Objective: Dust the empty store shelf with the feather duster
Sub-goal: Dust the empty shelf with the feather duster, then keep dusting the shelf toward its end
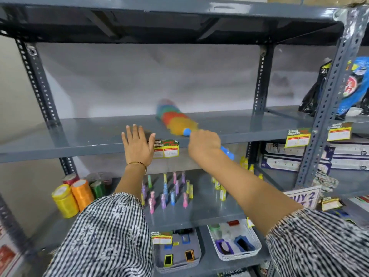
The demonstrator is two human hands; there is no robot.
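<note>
The empty grey metal shelf (85, 134) runs across the middle of the head view. A rainbow-coloured feather duster (174, 117) lies across its centre, blurred, with its head pointing towards the back wall. My right hand (203, 145) is closed around the duster's blue handle at the shelf's front edge. The handle's end sticks out below my fist. My left hand (137, 145) rests flat on the shelf's front lip, fingers spread, just left of a price label (166, 149).
Above is another grey shelf (179, 19). Slotted uprights (38, 82) stand at both sides. The shelf below holds thread spools (71, 194) and several small bottles (169, 192). Baskets (235, 240) sit lower down. Bagged goods (351, 86) and boxes (295, 156) fill the right bay.
</note>
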